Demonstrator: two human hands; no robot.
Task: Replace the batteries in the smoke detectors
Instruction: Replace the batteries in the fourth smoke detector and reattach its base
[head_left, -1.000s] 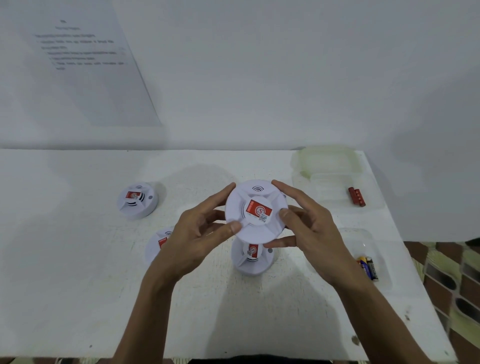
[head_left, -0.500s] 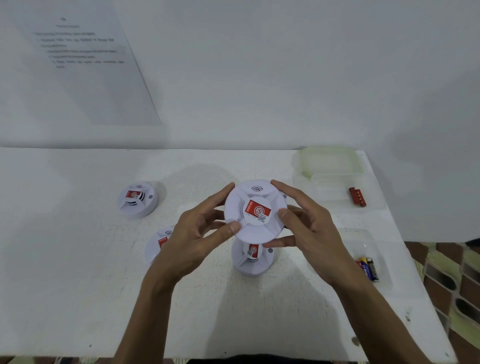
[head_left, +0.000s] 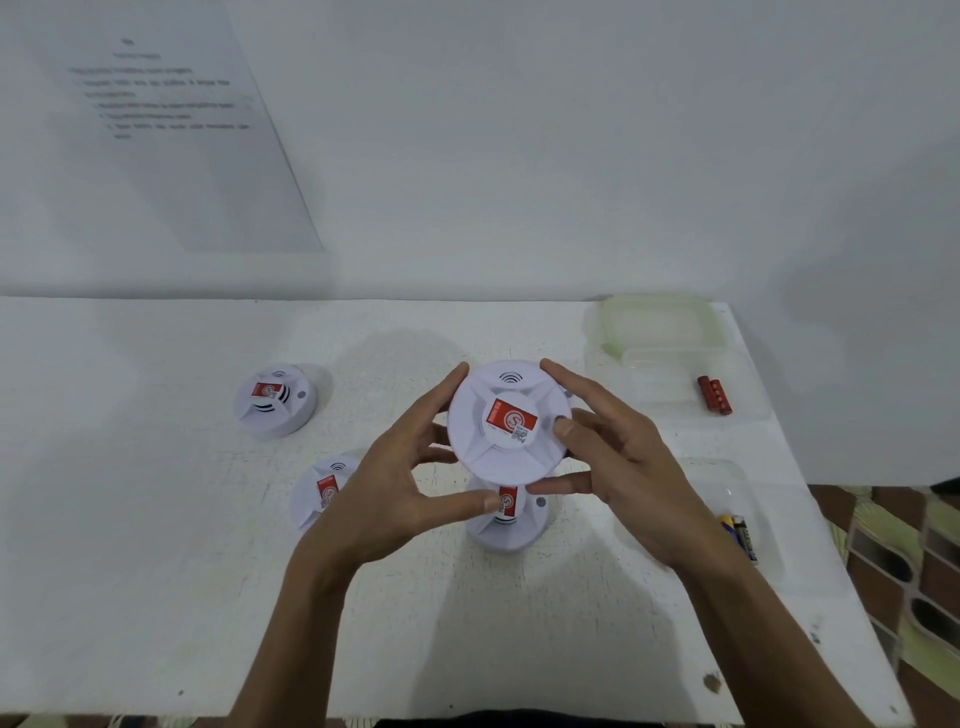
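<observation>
Left thumb had dropped off the rim since a moment earlier. The left hand (head_left: 384, 499) held the smoke detector (head_left: 506, 421) with fingers curled at its left edge, and the right hand (head_left: 628, 467) gripped the right edge, thumb on its face. They held it up over a second detector (head_left: 511, 535) on the desk (head_left: 156, 571). At the right, dark batteries (head_left: 740, 535) lay in a clear tray (head_left: 717, 483). A third detector (head_left: 319, 493) peeked from behind the left hand, with a fourth detector (head_left: 272, 400) beyond it. Far right sat red batteries (head_left: 714, 395).

Four smoke detectors (head_left: 272, 400), two hands (head_left: 384, 499), two clear tubs (head_left: 654, 395), one lid (head_left: 654, 325), one sheet (head_left: 171, 130).
</observation>
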